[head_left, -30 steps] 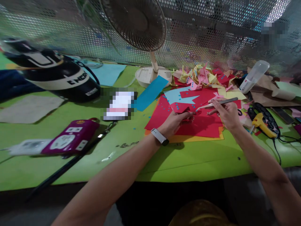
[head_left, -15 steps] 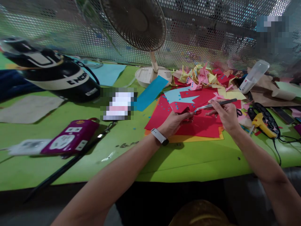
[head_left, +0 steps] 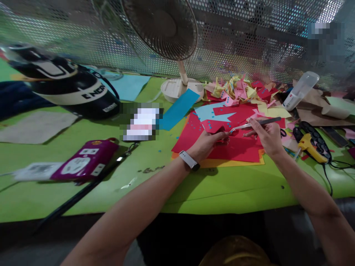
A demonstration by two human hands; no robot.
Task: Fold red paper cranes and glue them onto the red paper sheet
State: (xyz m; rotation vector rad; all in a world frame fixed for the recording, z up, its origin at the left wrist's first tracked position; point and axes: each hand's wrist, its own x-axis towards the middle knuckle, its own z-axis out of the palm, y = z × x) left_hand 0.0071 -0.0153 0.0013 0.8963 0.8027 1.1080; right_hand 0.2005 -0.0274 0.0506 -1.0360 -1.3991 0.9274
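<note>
My right hand [head_left: 268, 137] grips metal tweezers [head_left: 249, 125] between thumb and fingers, with the tips pointing left. Those tips meet the fingertips of my left hand [head_left: 207, 143], which pinches a small red paper piece [head_left: 213, 126] dotted with blue bits. What lies right at the tweezer tips is too small to make out. Beneath both hands are stacked red paper sheets [head_left: 235, 152], with an orange sheet [head_left: 216, 162] showing under them. Tiny blue bits are scattered over the red paper and around a light blue cut paper [head_left: 203, 111].
Behind the sheets lies a heap of folded, dotted paper pieces [head_left: 238, 90] beside a fan [head_left: 163, 27]. A yellow glue gun [head_left: 310, 148] and a clear bottle [head_left: 302, 90] are at right. On the left are a phone [head_left: 142, 123], a purple power bank [head_left: 85, 160] and a black bottle [head_left: 72, 90].
The whole view has shifted slightly, so things sit a little farther right. Both hands keep nearly the same pose, with the tweezer tips still at the left fingertips.
</note>
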